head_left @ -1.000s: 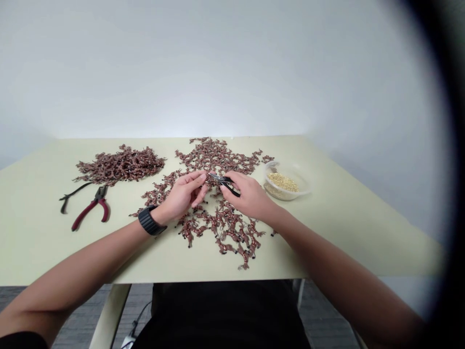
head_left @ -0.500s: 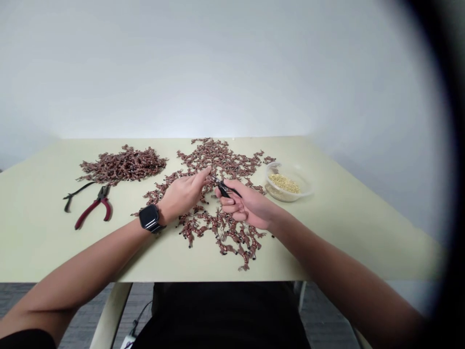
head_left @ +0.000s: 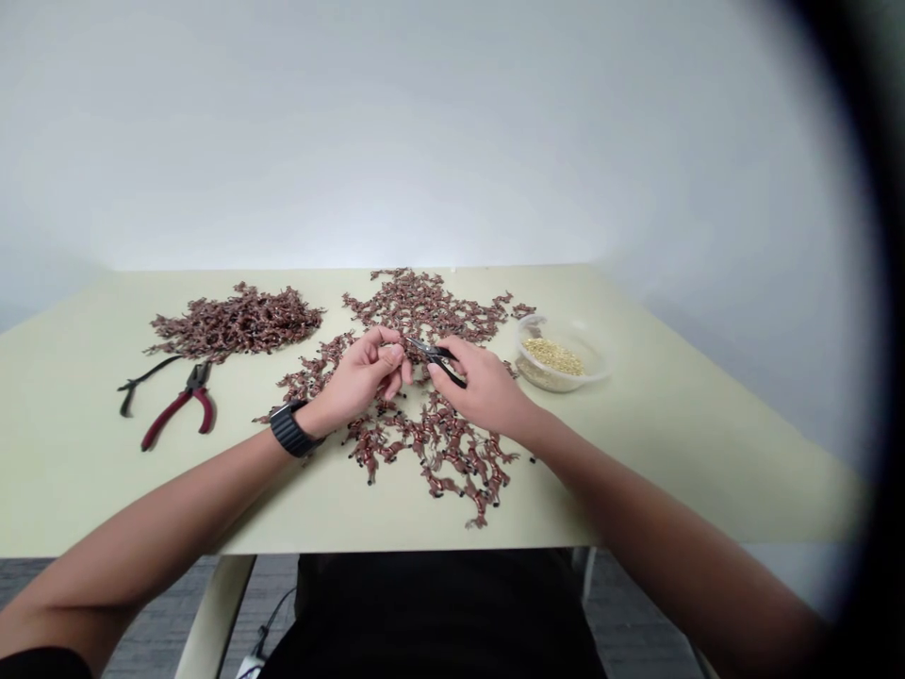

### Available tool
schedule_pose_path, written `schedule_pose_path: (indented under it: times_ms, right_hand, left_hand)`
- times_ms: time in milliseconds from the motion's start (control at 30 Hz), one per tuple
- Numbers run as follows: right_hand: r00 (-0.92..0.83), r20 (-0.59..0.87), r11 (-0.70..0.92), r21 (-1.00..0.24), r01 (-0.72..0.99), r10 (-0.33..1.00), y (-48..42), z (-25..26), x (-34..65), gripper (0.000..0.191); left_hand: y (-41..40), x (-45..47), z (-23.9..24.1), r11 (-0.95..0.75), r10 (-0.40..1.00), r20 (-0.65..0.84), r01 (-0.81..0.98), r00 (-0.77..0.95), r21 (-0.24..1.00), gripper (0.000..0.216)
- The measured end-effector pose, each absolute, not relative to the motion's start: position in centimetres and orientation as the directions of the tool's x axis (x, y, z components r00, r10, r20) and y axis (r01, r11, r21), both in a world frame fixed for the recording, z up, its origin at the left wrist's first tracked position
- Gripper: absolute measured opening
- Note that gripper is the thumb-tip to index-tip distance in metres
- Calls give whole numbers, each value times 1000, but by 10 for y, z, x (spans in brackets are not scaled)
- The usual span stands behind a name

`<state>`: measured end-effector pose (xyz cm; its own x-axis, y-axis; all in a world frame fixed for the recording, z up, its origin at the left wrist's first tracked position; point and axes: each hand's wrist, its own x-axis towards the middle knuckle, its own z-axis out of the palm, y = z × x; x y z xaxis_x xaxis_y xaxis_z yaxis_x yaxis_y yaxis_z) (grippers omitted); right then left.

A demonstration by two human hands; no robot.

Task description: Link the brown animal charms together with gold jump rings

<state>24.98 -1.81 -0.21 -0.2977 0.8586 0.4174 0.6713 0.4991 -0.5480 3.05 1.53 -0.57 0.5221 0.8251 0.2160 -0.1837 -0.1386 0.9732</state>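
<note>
My left hand [head_left: 369, 372] is closed in a pinch over the middle of the table, its fingertips around a small brown animal figurine [head_left: 402, 343] that is mostly hidden. My right hand [head_left: 485, 385] grips black-handled pliers [head_left: 447, 356] with the back of the hand up. The metal jaws point left and meet the figurine at my left fingertips; whether they touch it, or hold some tiny part, I cannot make out. Beneath and around both hands lie many loose brown animal figurines [head_left: 467, 457] with dark feet.
A dense heap of similar figurines [head_left: 240, 321] lies at the back left. In front of it are red-handled pliers [head_left: 173, 412] and a thin black tool [head_left: 148, 377]. A clear round tub [head_left: 598, 368] with tiny gold pieces [head_left: 555, 356] stands right of my right hand.
My left hand has rolled over, turning the watch face out of sight, and its fingers are now curled in. My right hand has turned back-up, with the pliers still in it.
</note>
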Motion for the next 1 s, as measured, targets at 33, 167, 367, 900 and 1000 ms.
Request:
schedule_pose_path:
  times_ms: [33, 167, 367, 900, 1000]
  right_hand:
    - [-304, 420, 505, -541, 672, 855, -18, -2, 250, 25]
    - [-322, 438, 529, -521, 670, 839, -17, -3, 251, 24]
    - [-338, 440, 542, -508, 670, 832, -15, -3, 253, 25]
    - [-345, 414, 530, -523, 667, 842, -16, 0, 254, 29]
    - [-345, 412, 528, -520, 671, 843, -16, 0, 254, 30]
  left_hand:
    - [15, 31, -6, -133, 822, 212, -184, 529, 974, 21]
    - [15, 31, -7, -110, 819, 194, -183, 540, 977, 20]
    - [14, 30, -4, -48, 823, 171, -234, 542, 971, 16]
    - [12, 30, -1, 42, 840, 96, -241, 534, 970, 10]
    - [12, 30, -2, 37, 837, 100, -240, 538, 970, 13]
